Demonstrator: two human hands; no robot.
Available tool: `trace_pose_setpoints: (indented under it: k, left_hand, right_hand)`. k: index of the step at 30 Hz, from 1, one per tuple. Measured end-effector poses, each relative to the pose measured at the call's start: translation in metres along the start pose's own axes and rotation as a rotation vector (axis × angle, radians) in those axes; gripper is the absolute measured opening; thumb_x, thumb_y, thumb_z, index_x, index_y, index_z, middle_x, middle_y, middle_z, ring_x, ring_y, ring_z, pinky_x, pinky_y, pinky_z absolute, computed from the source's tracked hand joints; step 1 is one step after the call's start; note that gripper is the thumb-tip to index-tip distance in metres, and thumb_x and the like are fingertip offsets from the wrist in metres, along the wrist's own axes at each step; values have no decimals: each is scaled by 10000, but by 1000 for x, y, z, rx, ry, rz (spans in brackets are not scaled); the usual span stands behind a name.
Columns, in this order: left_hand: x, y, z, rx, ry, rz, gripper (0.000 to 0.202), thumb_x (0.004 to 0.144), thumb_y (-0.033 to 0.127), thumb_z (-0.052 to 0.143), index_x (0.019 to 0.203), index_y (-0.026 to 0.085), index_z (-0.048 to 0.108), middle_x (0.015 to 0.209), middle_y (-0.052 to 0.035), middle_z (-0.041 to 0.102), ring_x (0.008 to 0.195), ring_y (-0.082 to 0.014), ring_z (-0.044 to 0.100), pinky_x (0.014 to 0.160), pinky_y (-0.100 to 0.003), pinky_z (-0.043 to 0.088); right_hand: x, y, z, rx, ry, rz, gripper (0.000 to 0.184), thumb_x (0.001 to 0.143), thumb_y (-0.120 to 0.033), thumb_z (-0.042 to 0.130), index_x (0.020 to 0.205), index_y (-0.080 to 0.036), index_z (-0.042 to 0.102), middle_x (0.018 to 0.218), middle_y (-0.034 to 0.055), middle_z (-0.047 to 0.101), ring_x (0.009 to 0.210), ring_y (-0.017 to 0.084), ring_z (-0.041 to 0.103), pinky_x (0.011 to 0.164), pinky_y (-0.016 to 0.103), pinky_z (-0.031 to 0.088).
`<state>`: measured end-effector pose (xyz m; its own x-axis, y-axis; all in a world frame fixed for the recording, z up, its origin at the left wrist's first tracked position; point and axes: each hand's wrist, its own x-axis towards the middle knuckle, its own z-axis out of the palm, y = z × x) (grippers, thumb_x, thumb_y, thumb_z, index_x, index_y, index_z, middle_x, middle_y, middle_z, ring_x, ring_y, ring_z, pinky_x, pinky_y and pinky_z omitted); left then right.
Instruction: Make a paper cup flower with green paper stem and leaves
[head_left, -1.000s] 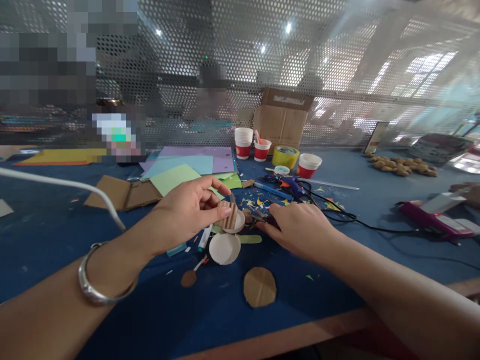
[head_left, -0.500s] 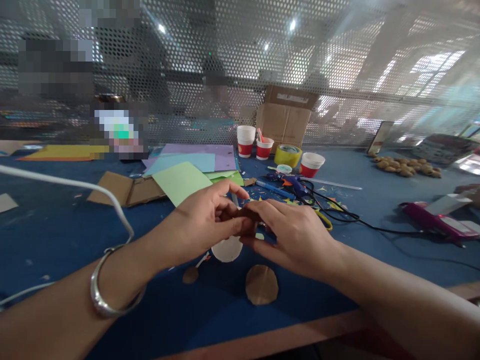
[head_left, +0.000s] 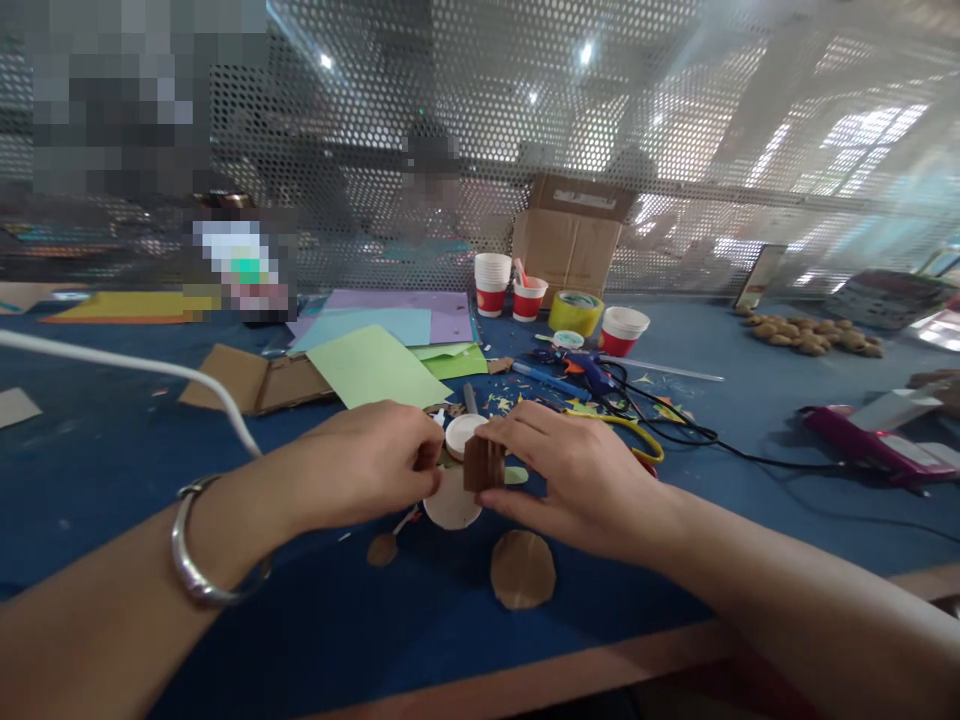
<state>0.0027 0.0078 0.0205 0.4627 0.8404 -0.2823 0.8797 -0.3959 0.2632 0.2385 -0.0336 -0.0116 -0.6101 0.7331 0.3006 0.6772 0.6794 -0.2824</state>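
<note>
Between the thumb and fingers of my right hand [head_left: 574, 465] is a small brown cardboard piece [head_left: 484, 463], seemingly folded or layered, held upright. My left hand [head_left: 367, 460] is closed just left of it, fingertips curled down; whatever they pinch, if anything, is hidden. Under both hands lies a pale round disc [head_left: 452, 505], partly covered. Behind it sits a small white round lid or tub [head_left: 466, 434]. Closer to me, a brown cardboard circle [head_left: 523, 570] and a smaller brown disc [head_left: 382, 549] lie on the blue table.
Coloured paper sheets [head_left: 379, 365] and folded cardboard [head_left: 247, 380] lie back left. Paper cups [head_left: 622, 330], yellow tape [head_left: 575, 312], a blue glue gun [head_left: 592, 370] with a black cable, and yellow-handled scissors [head_left: 641, 440] are behind my right hand. A white cable [head_left: 150, 365] crosses the left side.
My hands were together over the cardboard piece. Now my left hand has drawn away to the left and curled downward, while my right hand keeps the piece, uncovering the white lid or tub.
</note>
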Motion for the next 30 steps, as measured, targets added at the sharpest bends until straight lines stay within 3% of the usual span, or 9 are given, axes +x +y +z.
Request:
trace_pose_setpoints:
  k: [3,8,11,14,20,25,30]
  left_hand:
    - [1,-1,2,-33,20,60,164,815,319,608,676,233,624,624,-7,625,559,-174,533,501,-300,272]
    - [6,-12,7,-129,210,133,184,877,372,606,780,229,667,762,8,678,691,-171,615,603,-285,389]
    - [9,-14,8,-273,186,136,260,920,439,608,782,222,648,690,27,647,645,-154,594,584,-267,409]
    - [10,-10,6,-480,140,172,237,915,408,632,785,210,629,700,22,656,670,-158,631,593,-253,460]
    - [8,5,2,-872,130,150,298,843,431,762,832,180,603,734,1,675,680,-149,658,611,-233,524]
    - [8,10,4,-962,194,197,420,818,495,820,978,179,594,818,-3,685,756,-140,654,654,-218,546]
    - [5,13,9,-1048,184,220,452,861,433,806,1179,206,581,939,-15,713,889,-159,685,742,-233,562]
  right_hand:
    - [0,-1,2,19,-29,7,402,951,-404,717,1287,-190,664,1151,78,685,1035,256,690,815,365,541]
    - [-1,2,5,55,53,-35,388,954,-399,718,1266,-173,665,1165,88,681,1030,246,691,825,365,559]
    - [-1,3,5,46,109,-36,394,946,-380,731,1273,-170,667,1124,82,673,986,236,689,799,362,564]
    - [-1,3,4,51,162,-30,385,942,-374,740,1257,-159,683,1090,74,661,931,211,681,782,351,569]
    - [-2,4,1,31,277,-68,415,950,-401,734,1277,-153,675,1175,89,657,968,200,674,775,335,576]
    - [-2,4,-1,14,330,-71,428,946,-405,736,1283,-146,683,1200,114,632,1040,223,657,831,363,589]
    - [-2,6,0,25,383,-51,449,937,-359,741,1326,-146,668,1243,124,608,1010,216,648,842,377,599]
